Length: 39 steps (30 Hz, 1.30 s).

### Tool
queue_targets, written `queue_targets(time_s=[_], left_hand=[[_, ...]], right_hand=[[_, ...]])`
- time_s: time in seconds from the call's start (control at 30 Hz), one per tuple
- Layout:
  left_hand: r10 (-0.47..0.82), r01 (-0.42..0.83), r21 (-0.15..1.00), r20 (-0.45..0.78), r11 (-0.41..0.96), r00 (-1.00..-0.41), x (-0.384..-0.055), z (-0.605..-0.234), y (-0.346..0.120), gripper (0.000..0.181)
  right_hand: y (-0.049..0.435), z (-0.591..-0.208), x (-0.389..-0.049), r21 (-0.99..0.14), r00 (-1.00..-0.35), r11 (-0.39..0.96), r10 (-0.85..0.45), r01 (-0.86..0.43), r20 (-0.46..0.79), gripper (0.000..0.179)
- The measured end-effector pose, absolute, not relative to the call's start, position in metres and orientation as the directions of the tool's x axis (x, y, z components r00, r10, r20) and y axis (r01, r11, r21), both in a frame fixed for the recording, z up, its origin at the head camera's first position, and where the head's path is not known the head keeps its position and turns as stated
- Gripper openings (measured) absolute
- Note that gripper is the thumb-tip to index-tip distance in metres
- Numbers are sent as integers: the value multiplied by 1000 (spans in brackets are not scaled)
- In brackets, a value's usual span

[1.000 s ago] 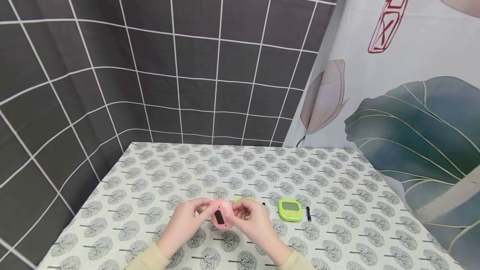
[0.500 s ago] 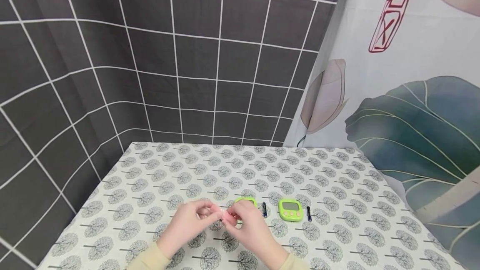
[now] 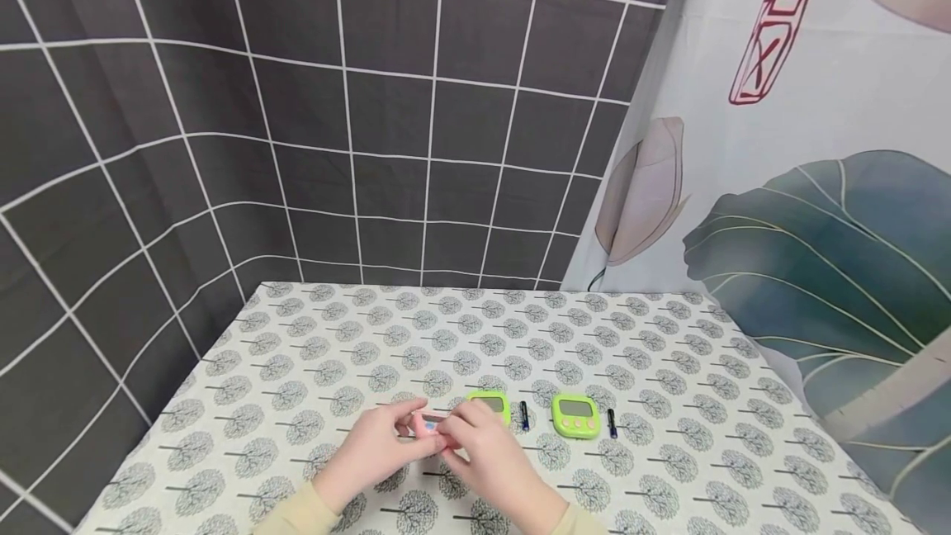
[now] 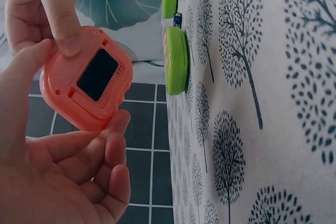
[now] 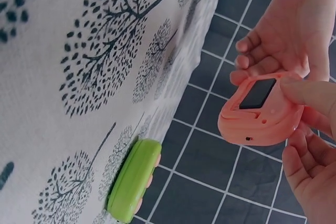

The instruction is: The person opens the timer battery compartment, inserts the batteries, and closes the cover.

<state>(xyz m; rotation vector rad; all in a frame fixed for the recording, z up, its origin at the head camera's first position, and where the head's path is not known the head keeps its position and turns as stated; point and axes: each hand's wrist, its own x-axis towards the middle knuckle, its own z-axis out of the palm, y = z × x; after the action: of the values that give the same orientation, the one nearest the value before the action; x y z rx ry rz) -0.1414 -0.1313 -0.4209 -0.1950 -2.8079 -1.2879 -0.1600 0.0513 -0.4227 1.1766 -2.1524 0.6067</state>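
Both hands hold a small pink digital timer [image 3: 423, 426] above the table. Its back, with a black rectangular panel, shows in the left wrist view, where the coral-pink casing [image 4: 63, 74] is tilted. My left hand [image 3: 374, 446] grips one side between thumb and fingers. From the other side my right hand [image 3: 492, 456] pinches it, the thumb [image 5: 307, 94] pressing on the back beside the panel. A small blue spot shows on the timer in the head view. The fingers partly hide the casing there.
Two lime-green timers, one nearer [image 3: 489, 404] and one farther right [image 3: 575, 417], lie on the tree-print tablecloth [image 3: 416, 337]. To the right of each lies a small dark battery, one [image 3: 524, 415] between them and another [image 3: 612, 423] outermost. A dark grid curtain [image 3: 386, 122] hangs behind.
The pink timer has turned, so its black panel no longer faces the head camera. My right hand has shifted left and closer to my left hand, uncovering more of the nearer green timer.
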Motion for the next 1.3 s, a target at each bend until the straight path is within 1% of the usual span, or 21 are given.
queue_targets(time_s=[0.13,0.27,0.4,0.47,0.57,0.67,0.73,0.8,0.97,1.17,1.23,1.3], left_hand=[[109,153,753,108,640,-988,-142,-422,-133,65],[122,175,760,125,626,-985,-143,-423,-135,53],[122,183,758,137,626,-983,-143,-424,-136,51],[121,188,751,144,633,-982,-143,-424,-136,51],[120,201,743,162,639,-980,-144,-424,-137,53],[118,212,742,179,636,-977,-144,-424,-137,59],[113,221,744,193,631,-975,-144,-424,-137,63],[105,227,746,208,626,-973,-144,-425,-137,66],[76,230,747,235,623,-969,-144,-424,-137,69],[47,203,775,219,599,-975,-142,-422,-137,71],[40,201,780,221,593,-974,-142,-422,-138,72],[42,206,784,224,586,-974,-142,-421,-138,72]], right_hand=[[51,-424,-160,-110,-436,502,-597,-858,674,22],[51,-425,-161,-141,-445,488,-590,-861,674,24],[52,-426,-161,-206,-486,487,-567,-849,664,29],[53,-426,-161,-251,-525,496,-552,-831,648,34],[54,-425,-161,-314,-591,524,-528,-792,610,47],[54,-423,-162,-366,-655,559,-504,-744,562,60],[54,-423,-162,-387,-684,577,-492,-720,539,67],[54,-422,-163,-399,-698,584,-481,-707,531,71],[55,-421,-165,-430,-707,570,-472,-701,527,74],[60,-419,-169,-583,-781,521,-454,-623,429,78],[63,-418,-171,-624,-796,501,-453,-600,401,79],[65,-418,-173,-642,-798,485,-462,-593,387,80]])
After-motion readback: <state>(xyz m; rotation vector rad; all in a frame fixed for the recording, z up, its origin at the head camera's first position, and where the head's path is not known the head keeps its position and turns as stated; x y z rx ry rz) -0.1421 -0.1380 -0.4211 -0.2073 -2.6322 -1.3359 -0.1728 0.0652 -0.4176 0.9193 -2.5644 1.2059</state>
